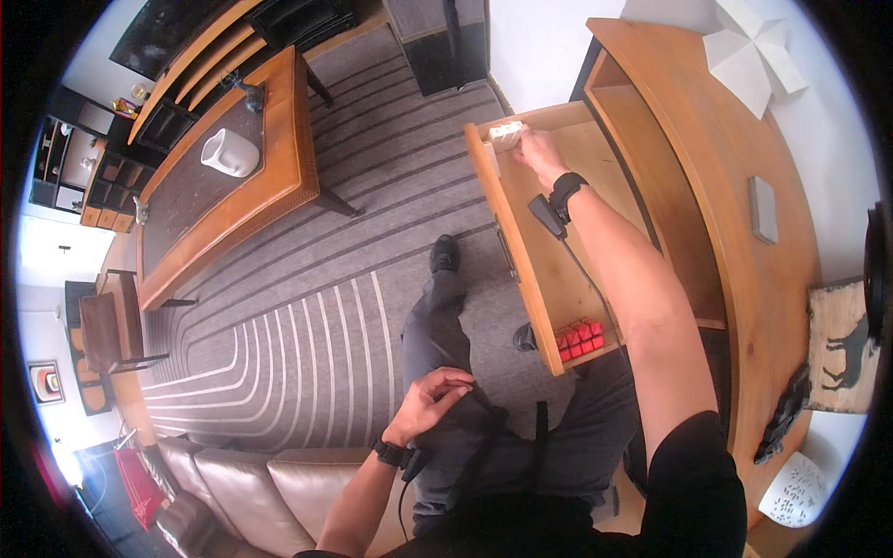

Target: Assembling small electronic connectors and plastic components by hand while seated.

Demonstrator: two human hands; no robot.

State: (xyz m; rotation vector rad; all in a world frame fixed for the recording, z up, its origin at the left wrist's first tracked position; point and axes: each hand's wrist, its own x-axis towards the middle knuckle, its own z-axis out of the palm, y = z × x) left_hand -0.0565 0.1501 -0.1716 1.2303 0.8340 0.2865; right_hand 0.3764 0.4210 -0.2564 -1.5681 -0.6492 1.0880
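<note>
While white blocks (504,137) lie just left of the right fingers (529,140), their grip is unclear.

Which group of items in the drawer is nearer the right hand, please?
The white group, at the right hand; the red group lies at the drawer's opposite end.

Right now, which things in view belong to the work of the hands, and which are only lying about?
In the work:
right hand, at the white blocks
open drawer
probably red blocks

Just lying about:
white vessel
white star-shaped ornament
grey slab
</note>
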